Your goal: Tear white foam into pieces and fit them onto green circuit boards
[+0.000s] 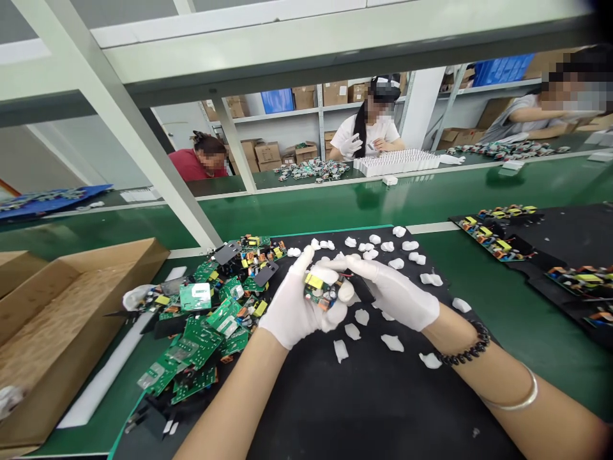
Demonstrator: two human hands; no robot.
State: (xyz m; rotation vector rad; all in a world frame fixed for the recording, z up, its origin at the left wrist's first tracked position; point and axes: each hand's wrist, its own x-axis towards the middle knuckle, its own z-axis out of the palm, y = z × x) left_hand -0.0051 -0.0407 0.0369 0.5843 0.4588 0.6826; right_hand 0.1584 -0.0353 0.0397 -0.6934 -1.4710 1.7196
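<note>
Seemingly mid-handling, with steadiness needed next: our left hand point(293, 305) grips a circuit board point(320, 292); right hand point(397, 289), at three o'clock, hold unclear.

- My white-gloved left hand point(293, 313) grips a small green circuit board with yellow components point(322, 292).
- My white-gloved right hand point(400, 292) beside it, grip unclear.
- Irregular white lumps point(393, 343) scattered over black mat point(335, 402).
- Green circuit-board pile point(204, 338) left.

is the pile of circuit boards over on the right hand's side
No, the pile of circuit boards lies to the left, beside the gloved left hand.
</note>
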